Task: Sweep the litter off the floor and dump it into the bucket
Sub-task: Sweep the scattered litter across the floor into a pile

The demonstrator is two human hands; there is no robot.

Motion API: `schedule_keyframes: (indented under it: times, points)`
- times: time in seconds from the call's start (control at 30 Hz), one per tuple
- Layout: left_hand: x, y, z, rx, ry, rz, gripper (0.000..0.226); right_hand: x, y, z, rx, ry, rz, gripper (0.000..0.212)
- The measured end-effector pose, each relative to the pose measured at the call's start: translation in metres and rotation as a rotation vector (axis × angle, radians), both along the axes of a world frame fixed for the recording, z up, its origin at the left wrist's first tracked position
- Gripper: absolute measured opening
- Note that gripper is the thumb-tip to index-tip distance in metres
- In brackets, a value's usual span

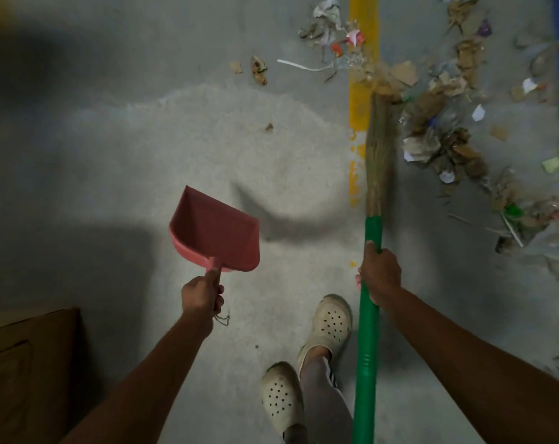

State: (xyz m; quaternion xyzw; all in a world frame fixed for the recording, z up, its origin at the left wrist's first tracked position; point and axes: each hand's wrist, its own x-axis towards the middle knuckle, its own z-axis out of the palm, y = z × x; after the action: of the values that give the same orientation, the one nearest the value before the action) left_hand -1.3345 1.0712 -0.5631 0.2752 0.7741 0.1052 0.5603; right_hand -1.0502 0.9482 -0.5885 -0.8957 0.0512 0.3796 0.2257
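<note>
Two hands: our left hand (201, 296) grips the dustpan (219, 233), right hand (380, 277) the broom (373, 225).
Litter (438, 145): we judge it not yet gathered.
Dustpan: next, probably lowered beside the pile.

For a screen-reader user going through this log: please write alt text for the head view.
Seen from above, a person's right hand holds a green-handled broom whose bristles reach scattered paper and cardboard litter by a yellow floor line, while the left hand holds an empty red dustpan over bare concrete. No bucket is in view.
</note>
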Motion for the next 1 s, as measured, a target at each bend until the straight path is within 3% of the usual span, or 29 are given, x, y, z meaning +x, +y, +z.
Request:
schedule_keyframes:
  times: [0.53, 0.73, 1.0]
  points:
    - [0.114, 0.073, 0.030, 0.065, -0.029, -0.107, 0.047, 0.046, 0.030, 0.047, 0.044, 0.007, 0.189, 0.043]
    - [0.116, 0.097, 0.025, 0.059, -0.020, -0.113, 0.046, 0.049, 0.079, 0.048, 0.064, 0.048, 0.476, 0.045]
    - [0.096, 0.151, -0.008, 0.022, 0.044, -0.079, 0.047, 0.024, 0.153, 0.004, -0.126, 0.173, 0.761, 0.048]
